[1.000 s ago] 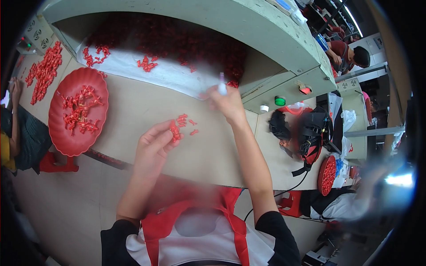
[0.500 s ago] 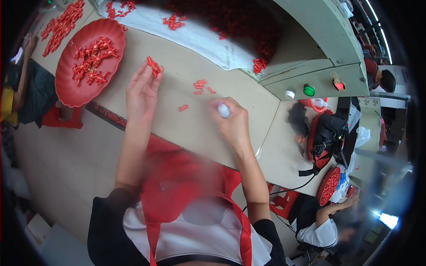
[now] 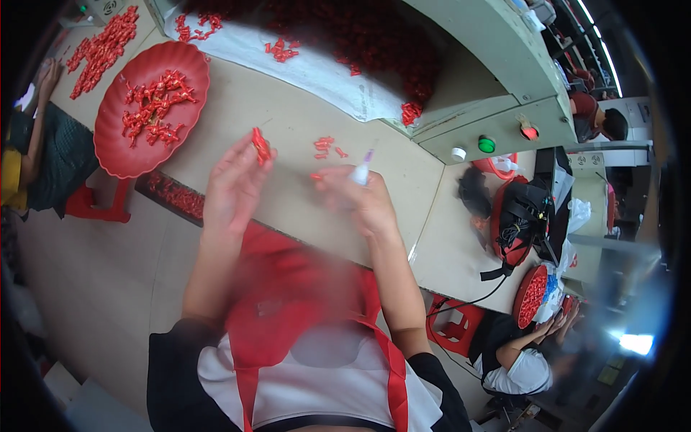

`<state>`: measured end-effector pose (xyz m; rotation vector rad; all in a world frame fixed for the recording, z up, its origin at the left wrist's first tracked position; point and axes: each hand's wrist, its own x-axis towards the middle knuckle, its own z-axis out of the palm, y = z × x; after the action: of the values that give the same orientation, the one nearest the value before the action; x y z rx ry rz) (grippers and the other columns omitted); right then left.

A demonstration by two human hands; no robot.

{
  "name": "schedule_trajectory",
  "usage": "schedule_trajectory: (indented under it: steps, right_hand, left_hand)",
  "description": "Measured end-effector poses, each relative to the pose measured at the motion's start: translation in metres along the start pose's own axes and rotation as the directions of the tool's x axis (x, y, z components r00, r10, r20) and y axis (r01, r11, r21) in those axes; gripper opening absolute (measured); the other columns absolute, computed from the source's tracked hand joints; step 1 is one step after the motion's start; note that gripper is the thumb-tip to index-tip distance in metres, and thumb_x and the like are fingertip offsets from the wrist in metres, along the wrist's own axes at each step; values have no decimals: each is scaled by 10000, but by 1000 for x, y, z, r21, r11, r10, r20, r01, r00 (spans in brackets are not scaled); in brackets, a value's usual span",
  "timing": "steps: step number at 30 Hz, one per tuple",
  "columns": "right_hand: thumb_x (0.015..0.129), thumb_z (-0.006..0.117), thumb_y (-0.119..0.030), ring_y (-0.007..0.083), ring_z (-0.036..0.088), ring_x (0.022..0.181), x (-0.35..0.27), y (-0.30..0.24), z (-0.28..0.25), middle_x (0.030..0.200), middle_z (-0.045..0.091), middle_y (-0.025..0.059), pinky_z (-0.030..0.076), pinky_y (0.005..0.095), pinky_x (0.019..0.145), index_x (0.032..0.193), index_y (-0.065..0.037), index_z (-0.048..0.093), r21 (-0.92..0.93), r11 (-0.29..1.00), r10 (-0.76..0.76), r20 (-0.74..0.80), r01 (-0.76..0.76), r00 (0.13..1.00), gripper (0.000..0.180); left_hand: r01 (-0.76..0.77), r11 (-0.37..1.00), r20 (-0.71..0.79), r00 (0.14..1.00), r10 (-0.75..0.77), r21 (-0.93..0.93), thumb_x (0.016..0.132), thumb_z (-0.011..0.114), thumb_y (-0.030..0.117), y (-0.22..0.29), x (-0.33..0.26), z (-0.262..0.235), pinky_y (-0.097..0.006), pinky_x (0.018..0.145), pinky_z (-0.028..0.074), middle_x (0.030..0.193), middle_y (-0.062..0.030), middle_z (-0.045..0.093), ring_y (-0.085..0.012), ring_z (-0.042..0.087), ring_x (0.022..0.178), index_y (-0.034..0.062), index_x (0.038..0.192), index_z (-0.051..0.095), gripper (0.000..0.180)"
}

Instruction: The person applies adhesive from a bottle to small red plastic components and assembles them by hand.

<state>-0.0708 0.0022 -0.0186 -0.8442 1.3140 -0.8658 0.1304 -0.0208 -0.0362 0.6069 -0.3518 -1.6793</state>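
My left hand (image 3: 232, 186) pinches a small red plastic figure-like piece (image 3: 260, 146) upright at its fingertips. In my right hand (image 3: 373, 207) is a white needle-tip bottle (image 3: 359, 175) with a purple nozzle, its thin tip pointing up and away. The thumb and forefinger of that hand also hold a little red part (image 3: 316, 176). Just beyond it, several small red parts (image 3: 323, 147) lie loose on the beige table (image 3: 291, 97). Both hands are slightly blurred, and the piece's exact shape is hard to make out.
A red scalloped plate (image 3: 108, 137) with red figures stands at the left, near a heap of red pieces (image 3: 104, 54). Ahead is a pale green machine housing (image 3: 461, 137) over a white sheet (image 3: 317, 83). A black bag (image 3: 522, 216) lies right. Co-workers sit left and right.
My right hand has picked up a little red part from the table, and its bottle now points up and away. My left hand has shifted slightly nearer with its red piece.
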Motion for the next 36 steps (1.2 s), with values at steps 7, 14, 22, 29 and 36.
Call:
schedule_trajectory:
  steps: [7,14,22,29,36]
  right_hand:
    - [814,585,-77,130,544,560,-49,-9,-16,822,624,131,444,254,497,982,60,584,542,840,-83,105,12,991,216]
    - [805,588,-30,125,566,630,-105,-17,4,826,621,94,464,249,547,938,46,610,254,907,-311,-134,336,941,154]
    - [713,660,26,175,608,657,-133,-13,1,797,601,82,479,264,547,875,-19,634,-567,453,-874,-130,689,467,170]
    - [663,664,52,193,606,640,-145,-3,-13,809,595,76,483,278,508,861,-37,630,-628,293,-944,-72,721,321,220]
    - [629,637,81,173,611,629,-138,-1,-38,796,619,70,479,262,499,831,-43,633,-554,202,-970,2,808,244,238]
  left_hand:
    - [328,943,166,928,-334,65,869,521,43,-21,-34,31,-251,781,506,980,-105,599,-184,608,894,-45,1134,506,279]
    - [285,937,249,910,-331,203,865,534,54,-27,-66,53,-258,781,486,974,-102,604,-144,589,871,-40,1118,514,271]
    - [-40,910,323,940,-106,413,833,546,-33,-38,-94,76,-299,808,486,970,-111,589,-181,581,902,-39,1040,563,208]
    - [-409,749,514,851,106,522,801,545,-105,-51,-109,89,-314,826,488,996,-132,537,-202,578,916,-51,1006,574,214]
    - [-452,691,540,835,106,563,801,549,-99,-59,-113,94,-299,824,485,983,-120,536,-188,574,911,-48,994,577,202]
